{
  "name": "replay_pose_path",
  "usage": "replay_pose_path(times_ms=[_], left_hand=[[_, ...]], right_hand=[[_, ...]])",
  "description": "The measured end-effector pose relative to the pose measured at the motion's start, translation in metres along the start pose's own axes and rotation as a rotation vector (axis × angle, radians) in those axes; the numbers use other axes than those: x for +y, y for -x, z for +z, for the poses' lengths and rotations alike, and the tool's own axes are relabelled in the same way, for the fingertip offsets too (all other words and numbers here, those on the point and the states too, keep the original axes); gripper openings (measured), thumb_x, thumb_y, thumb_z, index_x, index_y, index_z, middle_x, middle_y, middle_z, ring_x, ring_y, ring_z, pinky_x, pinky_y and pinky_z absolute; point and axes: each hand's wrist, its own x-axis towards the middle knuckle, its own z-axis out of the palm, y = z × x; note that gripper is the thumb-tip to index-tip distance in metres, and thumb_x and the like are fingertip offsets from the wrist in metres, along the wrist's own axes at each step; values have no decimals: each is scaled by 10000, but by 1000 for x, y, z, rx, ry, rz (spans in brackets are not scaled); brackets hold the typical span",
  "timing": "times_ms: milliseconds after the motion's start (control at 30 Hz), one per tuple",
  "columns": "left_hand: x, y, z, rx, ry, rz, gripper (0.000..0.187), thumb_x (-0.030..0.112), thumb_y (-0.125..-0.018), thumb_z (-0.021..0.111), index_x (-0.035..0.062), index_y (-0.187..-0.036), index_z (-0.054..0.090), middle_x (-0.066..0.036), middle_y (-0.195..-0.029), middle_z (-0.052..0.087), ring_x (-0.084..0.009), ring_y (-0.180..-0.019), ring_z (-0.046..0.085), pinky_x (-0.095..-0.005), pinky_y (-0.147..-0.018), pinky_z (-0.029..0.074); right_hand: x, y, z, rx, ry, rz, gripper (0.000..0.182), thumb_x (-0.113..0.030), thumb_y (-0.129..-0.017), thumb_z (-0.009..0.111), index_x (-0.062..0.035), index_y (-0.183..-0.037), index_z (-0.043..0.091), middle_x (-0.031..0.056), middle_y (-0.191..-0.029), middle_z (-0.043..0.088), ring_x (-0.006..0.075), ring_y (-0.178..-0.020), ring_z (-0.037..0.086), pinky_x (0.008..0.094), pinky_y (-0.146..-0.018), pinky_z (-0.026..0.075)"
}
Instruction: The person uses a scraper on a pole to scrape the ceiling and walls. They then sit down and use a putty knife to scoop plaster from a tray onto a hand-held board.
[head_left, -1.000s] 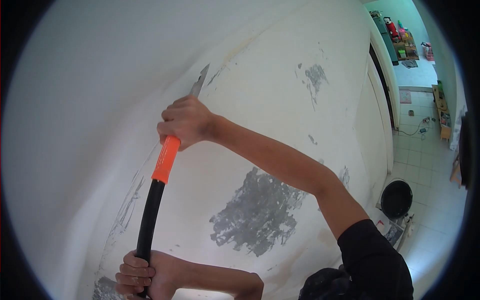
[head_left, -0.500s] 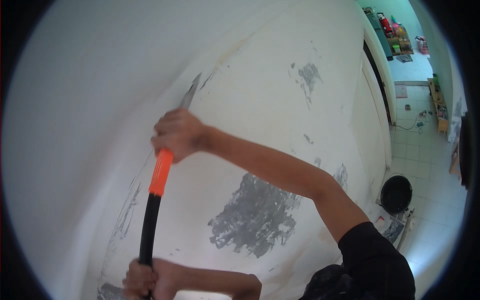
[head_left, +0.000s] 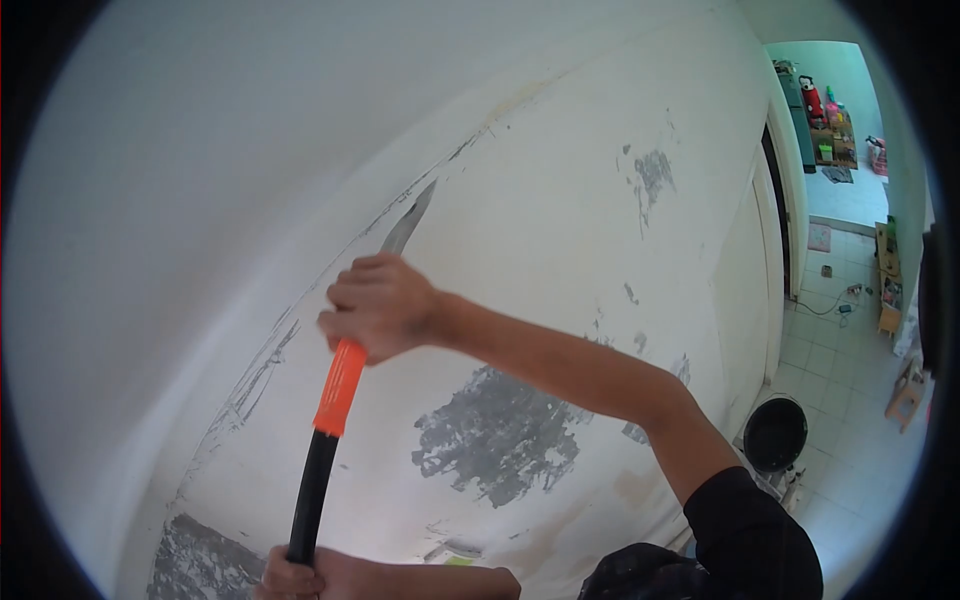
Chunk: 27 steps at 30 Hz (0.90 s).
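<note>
Both my hands grip a long-handled scraper (head_left: 340, 390) with a black shaft, an orange sleeve and a metal blade (head_left: 410, 220). My right hand (head_left: 385, 305) is wrapped round the upper part, just above the exposed orange section. Lower down, my left hand (head_left: 295, 578) is closed on the black shaft near the bottom edge of the view. The blade tip points up, close beside a scratched corner line (head_left: 375, 225) on the white wall (head_left: 560, 230). Grey patches (head_left: 500, 430) show where the wall's white coat is gone.
A black bucket (head_left: 775, 435) stands on the tiled floor (head_left: 850, 400) at the right. Behind it are a cable, a low wooden shelf (head_left: 889, 280) and a small wooden stool (head_left: 906, 395). A doorway leads to a room with shelves and a red container (head_left: 811, 100).
The view has shifted. My hands and the scraper sit lower and further right in it, and the blade tip has drawn back from the corner line. Both hands keep their grip.
</note>
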Motion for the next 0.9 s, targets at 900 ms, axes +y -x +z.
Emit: replay_pose_path(times_ms=[900], left_hand=[[-36, 9, -3, -23, 46, 61, 330, 192, -840, 539, 178, -606, 308, 54, -475, 192, -84, -360, 228, -263, -383, 289]], right_hand=[[37, -4, 8, -42, 13, -72, 270, -259, -651, 807, -163, -630, 555, -17, -595, 459, 165, -549, 543, 319, -525, 438]])
